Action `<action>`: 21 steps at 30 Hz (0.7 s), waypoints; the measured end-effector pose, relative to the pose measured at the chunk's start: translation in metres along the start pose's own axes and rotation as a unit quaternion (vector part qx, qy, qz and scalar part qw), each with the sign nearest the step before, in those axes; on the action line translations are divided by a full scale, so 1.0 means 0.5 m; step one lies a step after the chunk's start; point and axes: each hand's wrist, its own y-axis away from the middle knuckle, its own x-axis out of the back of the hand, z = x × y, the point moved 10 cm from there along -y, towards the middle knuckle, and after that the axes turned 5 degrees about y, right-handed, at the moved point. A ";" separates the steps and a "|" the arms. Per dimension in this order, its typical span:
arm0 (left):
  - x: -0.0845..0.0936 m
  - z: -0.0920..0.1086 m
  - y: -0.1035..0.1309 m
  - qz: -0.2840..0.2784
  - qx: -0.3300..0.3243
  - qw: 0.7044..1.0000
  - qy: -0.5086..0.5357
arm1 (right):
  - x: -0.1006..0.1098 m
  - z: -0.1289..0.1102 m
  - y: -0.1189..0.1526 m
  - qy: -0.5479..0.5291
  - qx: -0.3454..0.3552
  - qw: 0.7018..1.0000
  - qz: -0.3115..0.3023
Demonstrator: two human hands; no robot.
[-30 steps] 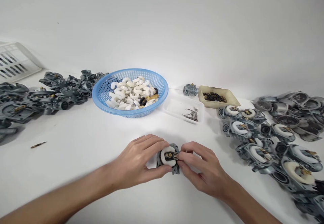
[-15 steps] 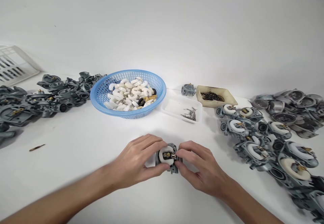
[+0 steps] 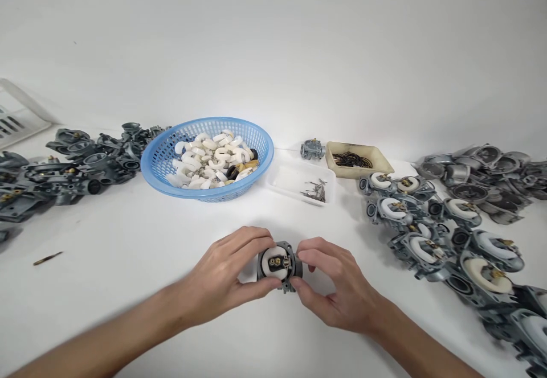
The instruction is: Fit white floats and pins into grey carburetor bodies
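A grey metal carburetor body [image 3: 286,246] lies on the white table with its open bowl side up. Set in it is a white U-shaped float [image 3: 267,264], around small brass jets. My left hand [image 3: 233,270] grips the carburetor from the left, thumb at the float's near end and fingers at its far side. At the right end of the body is my right hand [image 3: 337,287], its thumb and fingers curled around that end by the float's hinge. What the right fingertips press on is partly hidden.
A blue basket [image 3: 147,167] of floats stands behind. Beside it are a clear tray [image 3: 282,181] of small pins and a cream tray [image 3: 378,167] of black rings. Carburetors [image 3: 423,250] with floats and metal bowls [image 3: 482,179] lie right; more carburetors [image 3: 68,176] and a thin tool [image 3: 48,258] left.
The view has shifted slightly, so the surroundings sit farther left. My right fingertips have drawn back from the hinge to the body's right side. My left hand keeps its hold.
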 end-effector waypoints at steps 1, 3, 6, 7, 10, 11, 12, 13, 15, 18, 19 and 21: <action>0.002 0.001 0.000 0.004 -0.003 1.000 -0.002 | 0.001 0.000 0.000 -0.001 0.000 1.000 0.002; 0.007 0.004 0.000 0.016 -0.010 1.000 -0.002 | 0.003 0.000 -0.001 -0.002 0.000 1.000 0.005; 0.016 0.012 -0.001 0.033 -0.022 0.999 0.003 | 0.001 0.001 -0.001 0.001 -0.001 1.000 0.003; 0.019 0.014 -0.001 0.038 -0.025 0.999 0.005 | 0.000 0.002 -0.001 0.006 -0.001 1.000 -0.001; 0.021 0.017 -0.001 0.040 -0.023 0.999 0.007 | -0.005 0.004 -0.001 0.027 -0.003 1.000 -0.015; 0.020 0.017 -0.001 0.037 -0.021 0.999 0.007 | -0.007 0.005 -0.001 0.034 -0.004 0.999 -0.022; 0.019 0.017 -0.001 0.034 -0.018 0.999 0.007 | -0.009 0.005 -0.001 0.038 -0.005 0.999 -0.026; 0.017 0.016 -0.001 0.030 -0.016 0.999 0.006 | -0.009 0.006 -0.001 0.040 -0.006 0.999 -0.028; 0.014 0.016 -0.001 0.026 -0.014 1.000 0.006 | -0.006 0.006 -0.002 0.035 -0.009 0.999 -0.021; 0.013 0.015 -0.002 0.023 -0.012 1.000 0.006 | 0.002 0.001 -0.003 0.033 -0.007 0.999 -0.005; 0.012 0.014 -0.002 0.020 -0.010 1.000 0.005 | 0.001 0.000 -0.003 0.037 -0.005 0.999 -0.007; 0.010 0.012 -0.002 0.016 -0.007 1.000 0.002 | -0.002 -0.002 -0.004 0.048 -0.004 0.999 -0.015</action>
